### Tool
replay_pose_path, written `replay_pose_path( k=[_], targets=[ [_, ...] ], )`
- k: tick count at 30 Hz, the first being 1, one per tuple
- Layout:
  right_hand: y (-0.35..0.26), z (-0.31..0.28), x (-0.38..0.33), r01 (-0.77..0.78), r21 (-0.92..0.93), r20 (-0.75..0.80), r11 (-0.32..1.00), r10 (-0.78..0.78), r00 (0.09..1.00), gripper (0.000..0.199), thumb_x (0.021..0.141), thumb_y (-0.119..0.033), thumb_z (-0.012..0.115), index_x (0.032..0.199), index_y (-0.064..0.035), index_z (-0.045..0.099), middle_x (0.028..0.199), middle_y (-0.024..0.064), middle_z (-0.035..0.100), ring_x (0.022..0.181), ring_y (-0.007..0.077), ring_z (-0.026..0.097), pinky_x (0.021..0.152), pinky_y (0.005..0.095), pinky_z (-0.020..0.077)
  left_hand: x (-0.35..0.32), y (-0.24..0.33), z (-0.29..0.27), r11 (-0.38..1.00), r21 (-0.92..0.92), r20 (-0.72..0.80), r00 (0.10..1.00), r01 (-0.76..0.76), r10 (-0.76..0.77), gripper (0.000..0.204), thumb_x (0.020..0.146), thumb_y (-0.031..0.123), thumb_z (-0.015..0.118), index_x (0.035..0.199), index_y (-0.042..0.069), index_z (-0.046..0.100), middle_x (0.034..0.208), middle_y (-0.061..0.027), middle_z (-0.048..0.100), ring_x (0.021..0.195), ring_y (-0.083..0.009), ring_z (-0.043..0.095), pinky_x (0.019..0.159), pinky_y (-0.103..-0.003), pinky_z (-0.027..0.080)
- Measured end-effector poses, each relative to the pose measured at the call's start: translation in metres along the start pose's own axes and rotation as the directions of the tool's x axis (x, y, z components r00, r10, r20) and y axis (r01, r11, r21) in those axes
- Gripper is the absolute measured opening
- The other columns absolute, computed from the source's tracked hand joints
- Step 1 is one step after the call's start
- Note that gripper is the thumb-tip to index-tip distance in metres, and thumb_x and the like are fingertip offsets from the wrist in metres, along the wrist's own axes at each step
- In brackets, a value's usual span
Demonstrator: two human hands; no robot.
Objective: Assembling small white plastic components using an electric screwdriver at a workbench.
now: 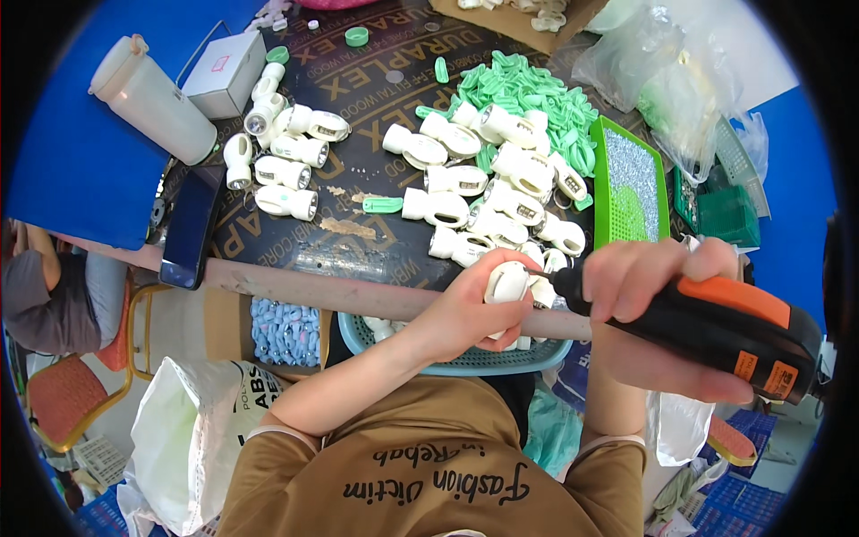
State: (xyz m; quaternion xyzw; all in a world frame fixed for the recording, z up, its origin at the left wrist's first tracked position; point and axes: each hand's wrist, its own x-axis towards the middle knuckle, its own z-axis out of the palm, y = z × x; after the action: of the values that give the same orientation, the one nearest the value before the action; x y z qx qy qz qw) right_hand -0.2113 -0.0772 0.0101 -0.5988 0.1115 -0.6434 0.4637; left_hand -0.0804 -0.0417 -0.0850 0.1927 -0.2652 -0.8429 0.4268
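Note:
My left hand [463, 309] is closed around a white flashlight [508, 283] just above the table's near edge. My right hand [640, 279] grips a black and orange electric screwdriver [729, 333] lying sideways, its tip pointing left at the flashlight. The bit reaches the flashlight's side; whether it sits in a screw is too small to tell. Beyond my hands lies a heap of white flashlight bodies [519, 206], several with open handle slots. Behind them is a pile of green plastic handle pieces [528, 94]. A single green piece [383, 205] lies left of the heap.
A bright green tray of small screws [631, 174] stands right of the heap. More flashlights [286, 172], a phone [192, 225], a white bottle [154, 100] and a white box [225, 73] are at left. Below the table edge sits a blue basket [501, 360].

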Motion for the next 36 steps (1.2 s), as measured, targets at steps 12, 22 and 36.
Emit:
replay_pose_path(
  k=[12,22,36],
  targets=[
    [-0.039,-0.05,-0.037,0.026,-0.028,-0.329,0.999,-0.034,0.944,0.076,0.07,-0.074,0.044,0.101,-0.0046,0.041,0.059,0.0068,0.044,0.046,0.0164,0.042,0.046,0.0274,0.0342,0.021,0.089,0.004,-0.313,0.95,0.194,0.779,0.002,0.596,0.027,0.075,0.013,0.059,0.098,0.003,0.049,0.09,-0.015,0.05,0.072,-0.0325,0.057,0.061,-0.039,0.047],
    [-0.043,-0.069,-0.043,0.021,-0.107,-0.375,0.994,-0.06,0.925,0.076,0.07,-0.073,0.045,0.099,-0.003,0.041,0.06,0.0074,0.045,0.046,0.0164,0.043,0.047,0.0281,0.0356,0.014,0.197,-0.052,-0.722,0.604,0.013,0.902,0.337,0.432,0.027,0.075,0.027,0.061,0.089,0.004,0.062,0.087,-0.0127,0.062,0.085,-0.029,0.06,0.075,-0.039,0.047],
    [-0.052,-0.092,-0.032,-0.008,-0.106,-0.447,0.994,-0.04,0.894,0.079,0.064,-0.075,0.05,0.101,-0.0055,0.047,0.062,0.0037,0.043,0.053,0.014,0.039,0.053,0.0274,0.031,0.023,0.234,-0.071,-0.545,0.796,-0.27,0.96,0.263,0.07,0.034,0.067,0.014,0.069,0.098,0.005,0.058,0.089,-0.0083,0.06,0.083,-0.0194,0.058,0.069,-0.03,0.046]
  ],
)
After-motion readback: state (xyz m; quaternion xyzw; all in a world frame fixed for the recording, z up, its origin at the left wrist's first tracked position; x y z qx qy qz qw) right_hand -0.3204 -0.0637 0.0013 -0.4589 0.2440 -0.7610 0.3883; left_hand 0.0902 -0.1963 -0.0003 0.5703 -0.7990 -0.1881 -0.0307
